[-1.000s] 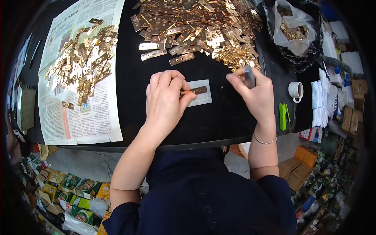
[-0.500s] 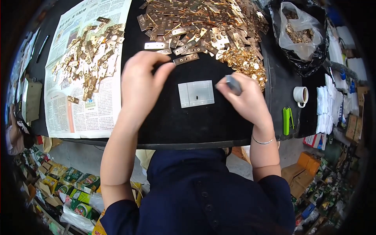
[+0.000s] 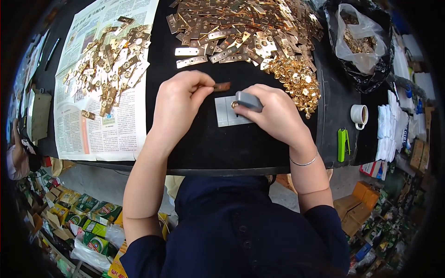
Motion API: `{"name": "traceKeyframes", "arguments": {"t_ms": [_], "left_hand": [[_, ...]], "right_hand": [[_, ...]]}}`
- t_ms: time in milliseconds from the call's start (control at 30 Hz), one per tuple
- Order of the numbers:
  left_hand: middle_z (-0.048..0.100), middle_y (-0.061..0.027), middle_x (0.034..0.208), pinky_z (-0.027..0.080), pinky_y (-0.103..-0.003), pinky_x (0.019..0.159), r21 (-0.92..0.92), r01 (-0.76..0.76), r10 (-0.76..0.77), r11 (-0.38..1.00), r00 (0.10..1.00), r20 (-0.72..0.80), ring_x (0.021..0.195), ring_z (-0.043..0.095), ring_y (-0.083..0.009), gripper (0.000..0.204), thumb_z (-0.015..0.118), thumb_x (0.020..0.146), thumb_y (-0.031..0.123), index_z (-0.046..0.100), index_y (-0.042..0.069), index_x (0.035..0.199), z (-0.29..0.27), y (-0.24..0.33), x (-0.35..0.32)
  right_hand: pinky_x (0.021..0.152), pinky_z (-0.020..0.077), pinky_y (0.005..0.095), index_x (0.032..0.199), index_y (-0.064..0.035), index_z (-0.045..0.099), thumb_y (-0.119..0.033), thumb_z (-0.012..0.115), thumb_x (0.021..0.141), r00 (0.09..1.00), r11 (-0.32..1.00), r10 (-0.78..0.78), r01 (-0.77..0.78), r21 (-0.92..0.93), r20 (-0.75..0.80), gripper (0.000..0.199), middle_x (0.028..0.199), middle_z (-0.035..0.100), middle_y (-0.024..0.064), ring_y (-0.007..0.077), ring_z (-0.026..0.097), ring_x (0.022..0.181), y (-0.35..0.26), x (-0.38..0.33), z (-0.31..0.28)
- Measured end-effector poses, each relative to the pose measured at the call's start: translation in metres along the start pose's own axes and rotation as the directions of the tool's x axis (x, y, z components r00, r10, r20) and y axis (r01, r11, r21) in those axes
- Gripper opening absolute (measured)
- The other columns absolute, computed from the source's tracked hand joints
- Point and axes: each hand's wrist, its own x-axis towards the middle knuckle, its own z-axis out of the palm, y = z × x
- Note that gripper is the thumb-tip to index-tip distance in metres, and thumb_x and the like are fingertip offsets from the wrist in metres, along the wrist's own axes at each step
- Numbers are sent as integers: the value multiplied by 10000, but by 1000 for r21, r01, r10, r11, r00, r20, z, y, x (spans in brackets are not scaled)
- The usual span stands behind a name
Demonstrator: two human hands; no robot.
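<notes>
Between thumb and forefinger, my left hand (image 3: pixel 181 95) pinches one end of a small copper-gold metal strip (image 3: pixel 223 86). My right hand (image 3: pixel 278 111) is closed around a smooth grey block (image 3: pixel 250 100). A small round gold piece (image 3: pixel 234 104) shows at the block's tip, by my right thumb. Beneath that tip lies a flat pale grey plate (image 3: pixel 222 114) on the black tabletop, its right part covered by my right hand. Beyond my hands spreads a large heap of gold metal strips (image 3: pixel 222 37). A pile of round gold caps (image 3: pixel 296 81) lies just beyond my right hand.
On the left, a newspaper sheet (image 3: pixel 125 139) bears finished-looking gold strips with round centres (image 3: pixel 109 69). To the right are a black bag with a clear liner (image 3: pixel 359 41), a white cup (image 3: pixel 358 114), a green stapler (image 3: pixel 342 144) and stacked white bundles (image 3: pixel 387 129). A pen (image 3: pixel 52 53) lies far left.
My left hand has taken a gold strip from the near edge of the heap and moved right with it. My right hand has brought the grey block left, over the pale plate.
</notes>
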Motion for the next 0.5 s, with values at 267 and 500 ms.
{"name": "traceKeyframes", "arguments": {"t_ms": [267,500], "left_hand": [[726,-112,967,583,-366,702,87,-201,209,976,974,-86,796,714,-292,197,796,804,13,770,19,999,2,-6,-20],[709,-84,957,579,-365,694,142,-277,300,950,935,-189,797,706,-288,187,807,790,30,753,29,969,15,-6,-24]], "right_hand": [[687,547,396,975,-79,735,-135,826,812,995,991,-90,86,-103,-36,195,901,678,79,312,690,789,-5,-6,9],[673,543,332,1031,-71,749,-130,831,840,990,997,-80,81,6,-112,217,849,686,72,244,692,734,1,-7,4]]}}
